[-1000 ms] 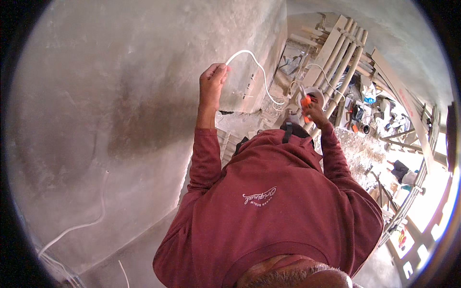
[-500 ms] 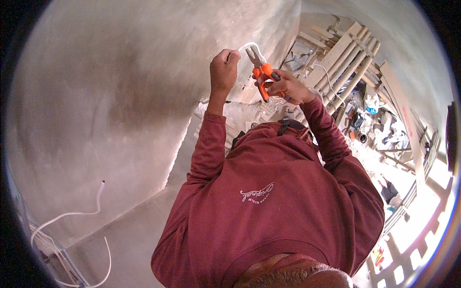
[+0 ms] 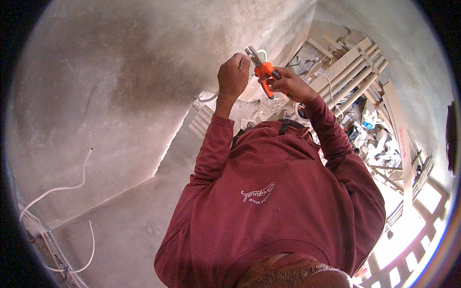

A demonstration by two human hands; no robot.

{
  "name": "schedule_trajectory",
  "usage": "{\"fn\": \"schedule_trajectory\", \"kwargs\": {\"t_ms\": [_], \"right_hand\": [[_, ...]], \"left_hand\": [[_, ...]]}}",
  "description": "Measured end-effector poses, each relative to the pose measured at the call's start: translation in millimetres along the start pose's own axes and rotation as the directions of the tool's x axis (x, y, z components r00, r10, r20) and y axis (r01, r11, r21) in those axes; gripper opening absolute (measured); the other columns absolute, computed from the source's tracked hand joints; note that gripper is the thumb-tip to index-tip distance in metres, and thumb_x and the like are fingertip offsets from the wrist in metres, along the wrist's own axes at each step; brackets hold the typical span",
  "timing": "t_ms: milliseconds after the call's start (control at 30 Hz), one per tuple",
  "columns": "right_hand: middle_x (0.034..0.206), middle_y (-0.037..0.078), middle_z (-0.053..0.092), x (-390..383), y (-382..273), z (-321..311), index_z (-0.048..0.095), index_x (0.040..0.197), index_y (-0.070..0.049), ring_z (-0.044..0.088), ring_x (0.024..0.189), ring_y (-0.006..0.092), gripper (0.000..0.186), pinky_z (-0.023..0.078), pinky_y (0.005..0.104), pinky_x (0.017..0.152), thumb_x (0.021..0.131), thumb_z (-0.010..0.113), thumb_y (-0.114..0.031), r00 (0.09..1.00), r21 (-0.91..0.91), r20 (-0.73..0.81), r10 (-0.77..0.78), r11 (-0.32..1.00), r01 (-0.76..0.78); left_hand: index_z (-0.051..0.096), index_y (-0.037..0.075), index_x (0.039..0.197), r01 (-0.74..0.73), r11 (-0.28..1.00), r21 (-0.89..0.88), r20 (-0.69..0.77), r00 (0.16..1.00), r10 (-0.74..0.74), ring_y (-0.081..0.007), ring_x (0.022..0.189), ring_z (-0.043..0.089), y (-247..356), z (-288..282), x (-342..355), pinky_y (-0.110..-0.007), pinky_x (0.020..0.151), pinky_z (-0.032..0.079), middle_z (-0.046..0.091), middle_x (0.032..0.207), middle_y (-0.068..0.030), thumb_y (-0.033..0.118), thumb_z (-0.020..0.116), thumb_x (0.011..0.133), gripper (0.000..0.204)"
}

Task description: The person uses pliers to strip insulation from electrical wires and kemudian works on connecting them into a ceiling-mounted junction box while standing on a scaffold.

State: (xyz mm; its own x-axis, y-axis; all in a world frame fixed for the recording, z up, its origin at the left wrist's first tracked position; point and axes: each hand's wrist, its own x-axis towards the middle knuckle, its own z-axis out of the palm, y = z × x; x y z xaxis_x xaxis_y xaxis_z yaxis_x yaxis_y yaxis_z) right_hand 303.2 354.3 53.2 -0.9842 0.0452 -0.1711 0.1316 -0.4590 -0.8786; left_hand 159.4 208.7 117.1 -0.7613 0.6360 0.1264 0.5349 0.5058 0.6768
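Observation:
My right hand (image 3: 292,85) is closed round the orange-and-black handles of a pair of pliers (image 3: 267,71). The pliers tilt up and to the left, their metal jaws close beside the fingertips of my left hand (image 3: 233,77). That hand is closed in a pinch on a white cable (image 3: 262,51), which curves behind the jaws. Fingers and pliers hide most of the pinched part, and whether the jaws touch the cable I cannot tell. Both arms are stretched out in maroon sleeves.
A grey plastered wall (image 3: 72,96) fills the left side. From it a pale cable (image 3: 84,168) sticks out and bends down to more cables at lower left. Bamboo-like poles (image 3: 357,81), planks and mixed debris (image 3: 382,144) lie at the right.
My left hand has moved right, closer to the pliers. The jaws, earlier spread inside the cable's loop, now lie by the left fingertips, and less of the loop shows. The view has shifted slightly.

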Motion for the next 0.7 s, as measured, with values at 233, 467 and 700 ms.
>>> {"fn": "schedule_trajectory", "kwargs": {"t_ms": [233,467,700], "right_hand": [[0.111,0.009,0.065,-3.5,-19.2,12.4,0.062,0.117,0.004,0.062,0.095,0.0144,0.037,0.052,0.0285,0.086,0.081,0.066,-0.004,0.997,0.123,0.025,0.066,0.99,-0.069],[0.104,0.012,0.067,0.8,-15.3,7.6,0.063,0.112,0.003,0.063,0.086,0.0167,0.032,0.05,0.0298,0.083,0.08,0.063,-0.002,0.982,-0.039,-0.114,0.152,0.987,-0.157],[0.093,0.006,0.064,-1.7,-18.4,24.7,0.062,0.107,0.003,0.058,0.087,0.0145,0.034,0.046,0.0286,0.08,0.075,0.062,-0.008,0.978,0.167,-0.099,0.182,0.972,-0.164]], "left_hand": [[0.063,0.004,0.093,-0.013,0.998,0.056,0.037,0.999,0.01,-0.0427,0.074,0.065,-2.4,-0.9,-2.9,-0.05,0.065,0.048,0.064,0.073,-0.0215,0.032,0.052,0.098,0.031],[0.062,-0.001,0.097,-0.142,0.989,0.03,0.181,0.974,0.135,-0.0427,0.074,0.064,-13.7,-8.5,-0.7,-0.046,0.067,0.049,0.063,0.076,-0.0234,0.028,0.051,0.1,0.03],[0.061,-0.002,0.097,-0.212,0.974,0.075,0.223,0.956,0.191,-0.0399,0.074,0.065,-13.0,-11.0,-3.5,-0.045,0.066,0.049,0.064,0.079,-0.0226,0.026,0.05,0.101,0.03]]}}
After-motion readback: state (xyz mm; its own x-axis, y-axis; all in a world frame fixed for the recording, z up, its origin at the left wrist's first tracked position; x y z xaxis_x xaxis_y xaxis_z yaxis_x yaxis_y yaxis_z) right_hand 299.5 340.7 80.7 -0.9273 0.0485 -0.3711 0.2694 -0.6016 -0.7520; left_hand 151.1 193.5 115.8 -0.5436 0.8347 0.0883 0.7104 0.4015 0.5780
